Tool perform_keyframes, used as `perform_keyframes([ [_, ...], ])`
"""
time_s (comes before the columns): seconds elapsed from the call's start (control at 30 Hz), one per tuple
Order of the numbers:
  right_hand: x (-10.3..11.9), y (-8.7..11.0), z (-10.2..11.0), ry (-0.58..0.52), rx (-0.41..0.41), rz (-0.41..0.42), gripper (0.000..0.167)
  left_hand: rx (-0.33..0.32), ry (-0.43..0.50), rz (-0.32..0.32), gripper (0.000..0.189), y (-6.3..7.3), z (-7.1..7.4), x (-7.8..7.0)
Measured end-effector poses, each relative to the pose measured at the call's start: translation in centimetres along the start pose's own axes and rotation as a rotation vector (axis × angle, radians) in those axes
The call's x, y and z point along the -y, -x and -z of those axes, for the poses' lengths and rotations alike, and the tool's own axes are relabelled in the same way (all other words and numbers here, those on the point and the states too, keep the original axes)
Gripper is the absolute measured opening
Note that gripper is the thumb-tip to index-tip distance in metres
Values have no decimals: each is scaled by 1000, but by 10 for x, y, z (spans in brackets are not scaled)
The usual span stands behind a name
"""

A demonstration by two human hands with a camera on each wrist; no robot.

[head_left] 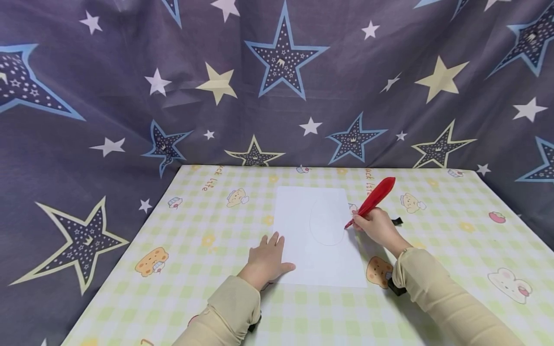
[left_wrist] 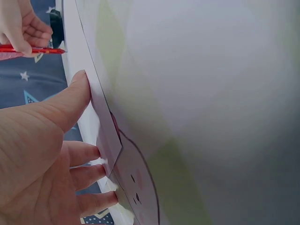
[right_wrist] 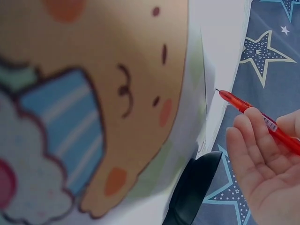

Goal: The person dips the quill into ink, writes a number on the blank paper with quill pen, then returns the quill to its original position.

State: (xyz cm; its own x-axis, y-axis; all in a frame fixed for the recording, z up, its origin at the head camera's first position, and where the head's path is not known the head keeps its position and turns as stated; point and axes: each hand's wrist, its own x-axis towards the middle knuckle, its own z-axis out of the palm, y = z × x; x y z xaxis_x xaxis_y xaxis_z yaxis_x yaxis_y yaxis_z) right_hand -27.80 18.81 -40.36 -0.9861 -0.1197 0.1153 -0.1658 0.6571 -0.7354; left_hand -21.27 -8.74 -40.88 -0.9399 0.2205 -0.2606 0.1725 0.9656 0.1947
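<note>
A white sheet of paper (head_left: 294, 240) lies on the table, with a thin, faint U-shaped curve (head_left: 330, 245) drawn on it. Between thumb and fingers, my right hand (head_left: 378, 228) pinches a red feather-topped pen (head_left: 375, 196). The pen leans up to the right, its tip at the right end of the curve, near the paper's right edge. In the right wrist view the pen's red barrel (right_wrist: 243, 104) has a dark point. My left hand (head_left: 265, 259) rests at the paper's lower left edge, fingers spread and thumb (left_wrist: 77, 93) on the sheet.
A green-and-white checked tablecloth (head_left: 143, 307) with cartoon prints covers the table. Behind it hangs a dark curtain (head_left: 277, 115) patterned with stars. Black straps, one of them a dark band (right_wrist: 194, 187), sit by the right wrist.
</note>
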Motion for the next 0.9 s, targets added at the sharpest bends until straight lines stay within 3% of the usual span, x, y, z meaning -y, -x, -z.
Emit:
perform_keyframes([
  [0.9,3,-10,-3,55,-32,44,24,-2,-18,8,75,-1,-1,0],
])
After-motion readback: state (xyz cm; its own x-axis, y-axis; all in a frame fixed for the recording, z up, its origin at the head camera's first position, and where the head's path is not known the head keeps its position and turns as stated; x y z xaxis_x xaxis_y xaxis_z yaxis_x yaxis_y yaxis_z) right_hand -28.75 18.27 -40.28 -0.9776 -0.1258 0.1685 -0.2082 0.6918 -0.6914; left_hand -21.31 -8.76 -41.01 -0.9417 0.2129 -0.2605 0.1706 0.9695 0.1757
